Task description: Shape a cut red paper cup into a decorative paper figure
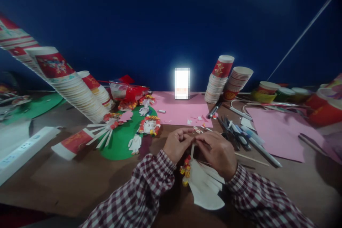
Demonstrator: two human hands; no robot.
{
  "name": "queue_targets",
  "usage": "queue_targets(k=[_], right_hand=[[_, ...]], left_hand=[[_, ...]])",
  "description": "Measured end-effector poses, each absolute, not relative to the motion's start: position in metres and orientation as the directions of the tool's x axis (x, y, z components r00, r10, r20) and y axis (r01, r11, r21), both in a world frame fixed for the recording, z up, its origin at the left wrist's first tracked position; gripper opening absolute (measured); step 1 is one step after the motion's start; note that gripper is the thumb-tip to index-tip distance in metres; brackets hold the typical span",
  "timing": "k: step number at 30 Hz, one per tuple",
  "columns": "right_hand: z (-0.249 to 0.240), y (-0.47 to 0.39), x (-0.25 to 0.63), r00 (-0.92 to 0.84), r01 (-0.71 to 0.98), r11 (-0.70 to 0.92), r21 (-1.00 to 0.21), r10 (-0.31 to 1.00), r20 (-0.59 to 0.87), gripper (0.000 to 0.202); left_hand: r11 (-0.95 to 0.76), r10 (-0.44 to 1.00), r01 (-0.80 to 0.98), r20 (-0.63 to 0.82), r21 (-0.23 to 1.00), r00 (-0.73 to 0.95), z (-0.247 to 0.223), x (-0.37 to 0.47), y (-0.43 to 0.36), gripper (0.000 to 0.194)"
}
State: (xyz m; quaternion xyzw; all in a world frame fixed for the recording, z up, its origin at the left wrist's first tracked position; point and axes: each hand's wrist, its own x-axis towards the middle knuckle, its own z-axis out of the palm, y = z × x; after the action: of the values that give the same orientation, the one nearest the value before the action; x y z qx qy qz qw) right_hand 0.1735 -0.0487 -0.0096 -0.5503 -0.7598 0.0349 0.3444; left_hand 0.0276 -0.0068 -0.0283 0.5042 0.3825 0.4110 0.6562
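In the middle foreground, my left hand (175, 146) is closed, thumb and fingers pinched near the top of a narrow white paper strip (192, 151). My right hand (219, 151) pinches the same spot from the other side, fingertips almost touching the left ones. The strip belongs to a cut paper cup (205, 188), whose white fanned-out pieces spread below my hands. Red and yellow curled paper (185, 172) hangs at its left side. What lies between the fingertips is partly hidden.
Left, a green sheet (117, 149) carries white animal cutouts (135, 144) beside another strip-cut cup (73, 144). Tall cup stacks (72, 85) lean behind. A power strip (28, 151) lies far left; pens (256, 142) and pink paper (278, 133) lie right. A glowing screen (182, 82) stands behind.
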Motion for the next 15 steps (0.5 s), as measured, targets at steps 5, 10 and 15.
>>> queue_targets(k=[5,10,15], right_hand=[[-0.0132,-0.0469,0.1760,-0.163,0.800,0.405,-0.444,0.857,0.488,0.013],[-0.0144,-0.0462,0.1762,-0.169,0.789,0.423,-0.445,0.846,0.505,0.015],[-0.0147,-0.0450,0.1768,-0.187,0.774,0.455,-0.440,0.828,0.528,0.019]], left_hand=[[0.135,0.922,-0.138,-0.074,0.981,0.379,-0.0282,0.0251,-0.0053,0.038],[0.175,0.913,-0.149,-0.103,0.973,0.394,-0.0239,0.0240,-0.0060,0.043],[0.187,0.916,-0.165,-0.111,0.968,0.385,-0.0203,0.0241,-0.0058,0.041]])
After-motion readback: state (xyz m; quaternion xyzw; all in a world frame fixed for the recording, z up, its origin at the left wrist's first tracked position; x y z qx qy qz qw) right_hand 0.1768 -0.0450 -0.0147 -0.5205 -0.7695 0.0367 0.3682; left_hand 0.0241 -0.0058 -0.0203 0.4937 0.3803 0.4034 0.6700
